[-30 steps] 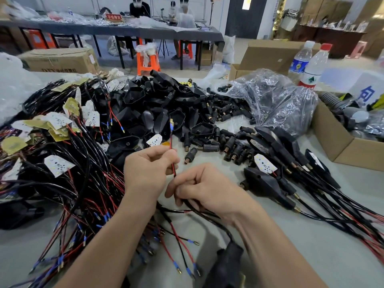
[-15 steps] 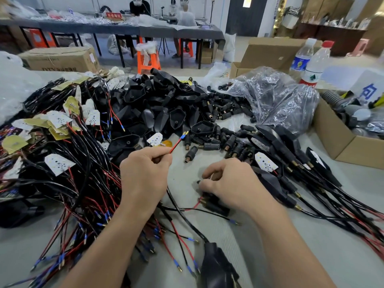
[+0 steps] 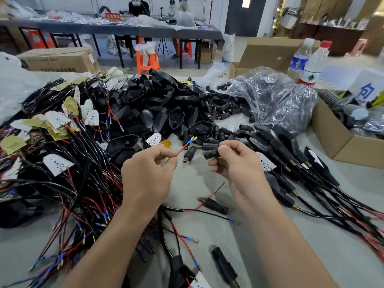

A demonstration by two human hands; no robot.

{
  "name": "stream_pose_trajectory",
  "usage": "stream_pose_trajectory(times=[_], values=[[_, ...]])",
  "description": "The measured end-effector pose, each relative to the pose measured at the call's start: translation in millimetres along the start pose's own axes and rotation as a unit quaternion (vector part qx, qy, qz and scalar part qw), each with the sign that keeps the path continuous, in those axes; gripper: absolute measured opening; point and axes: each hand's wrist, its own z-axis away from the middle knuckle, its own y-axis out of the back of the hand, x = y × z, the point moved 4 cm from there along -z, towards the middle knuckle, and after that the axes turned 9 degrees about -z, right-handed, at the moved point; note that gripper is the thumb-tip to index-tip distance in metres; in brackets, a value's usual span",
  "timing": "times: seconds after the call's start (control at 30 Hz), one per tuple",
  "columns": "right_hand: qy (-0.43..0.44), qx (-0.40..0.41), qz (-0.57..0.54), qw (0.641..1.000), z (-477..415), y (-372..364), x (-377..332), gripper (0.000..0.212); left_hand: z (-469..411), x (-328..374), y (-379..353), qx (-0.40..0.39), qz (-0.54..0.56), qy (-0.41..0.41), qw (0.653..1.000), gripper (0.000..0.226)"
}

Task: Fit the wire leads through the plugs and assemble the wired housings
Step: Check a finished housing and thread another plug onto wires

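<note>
Pinching lead (image 3: 182, 149), left hand (image 3: 145, 175); plugs (image 3: 211, 149), right hand (image 3: 234, 165); sign (image 3: 113, 16): 不合格区.

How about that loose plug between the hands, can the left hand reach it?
Probably yes: the plug lies uncovered just beyond the left hand, though that hand is busy pinching a red wire.

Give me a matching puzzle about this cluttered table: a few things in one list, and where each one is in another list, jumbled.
Things:
1. red wire lead
2. black plug
3. red-capped bottle
4. orange stool

Places:
A. on the floor beyond the table
B. pinched by the left hand
C. upright behind the clear plastic bag
D. gripped by the right hand

Pairs: 1-B, 2-D, 3-C, 4-A.
</note>
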Motion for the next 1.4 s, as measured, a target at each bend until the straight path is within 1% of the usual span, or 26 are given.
stream_pose_trajectory(times=[0.1, 0.2, 0.37, 0.5, 0.57, 0.7, 0.83, 1.13, 1.27, 1.33, 1.4], values=[[-0.025, 0.017, -0.094, 0.995, -4.2, 0.6, 1.7, 0.011, 1.8, 4.2, 2.5, 0.033, -0.045, -0.039, 0.998, 0.015], [-0.045, 0.013, -0.134, 0.99, -6.7, -0.8, 4.6, 0.013, 1.6, 5.1, 4.8, 0.059, -0.066, -0.06, 0.994, 0.018], [-0.071, 0.006, -0.161, 0.984, -8.8, -4.2, 11.7, 0.014, 2.0, 7.1, 0.1, 0.046, -0.115, -0.096, 0.988, 0.019], [-0.072, 0.003, -0.161, 0.984, -9.6, -4.4, 13.5, 0.013, 4.0, 6.8, -4.3, 0.02, -0.113, -0.136, 0.984, 0.023], [-0.07, 0.003, -0.154, 0.986, -10.9, -3.9, 13.3, 0.013, 4.0, 5.4, -5.5, 0.005, -0.098, -0.128, 0.987, 0.021], [-0.05, 0.027, -0.111, 0.992, -13.4, 0.3, 11.3, 0.014, 2.9, 6.1, -2.9, 0.015, -0.051, -0.097, 0.994, 0.02], [-0.034, 0.028, -0.067, 0.997, -12.3, 0.5, 12.3, 0.018, 1.5, 6.6, -2.6, 0.011, -0.006, -0.075, 0.997, 0.018], [-0.038, 0.018, -0.077, 0.996, -11.5, -0.4, 10.7, 0.018, 2.4, 4.2, -7.4, -0.027, 0.037, -0.044, 0.998, 0.018], [-0.053, -0.022, -0.095, 0.994, -9.2, -2.8, 9.1, 0.017, 4.0, 5.4, -9.1, -0.044, 0.032, -0.052, 0.997, 0.018], [-0.059, -0.066, -0.077, 0.993, -6.9, -5.1, 8.4, 0.017, 5.1, 8.0, -10.2, -0.05, 0.036, -0.057, 0.996, 0.019], [-0.058, -0.115, -0.042, 0.991, -3.2, -9.7, 9.9, 0.016, 7.2, 11.4, -11.1, -0.054, 0.041, -0.061, 0.996, 0.026]])
